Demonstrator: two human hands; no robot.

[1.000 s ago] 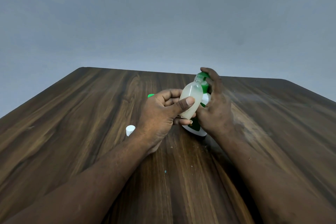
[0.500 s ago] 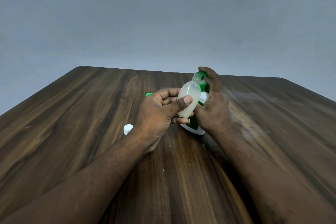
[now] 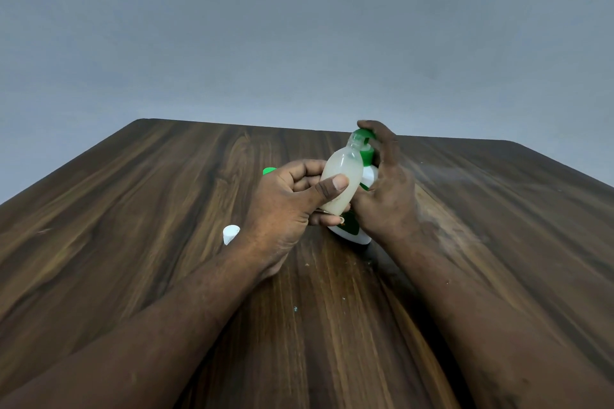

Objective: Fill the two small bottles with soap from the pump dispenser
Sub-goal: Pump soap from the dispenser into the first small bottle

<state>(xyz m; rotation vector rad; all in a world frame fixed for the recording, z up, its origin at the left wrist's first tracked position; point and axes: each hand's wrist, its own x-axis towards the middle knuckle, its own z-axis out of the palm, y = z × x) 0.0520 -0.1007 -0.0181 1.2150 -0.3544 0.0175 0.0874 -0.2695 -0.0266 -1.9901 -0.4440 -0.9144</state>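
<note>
Small bottle (image 3: 343,165), gripped by left fingers (image 3: 304,170), meets pump dispenser (image 3: 369,176) held under curled right fingers (image 3: 382,138).

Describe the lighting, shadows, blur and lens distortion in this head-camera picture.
Head view: light is soft and even, no hard glare; a soft shadow darkens the table beside the right forearm; the wide lens splays the table's edges; the small bottle in the left hand and the pump dispenser in the right hand look sharp.

Green-topped white pump dispenser (image 3: 366,176), milky translucent bottle (image 3: 342,183), dark wood-grain table (image 3: 166,209).
</note>
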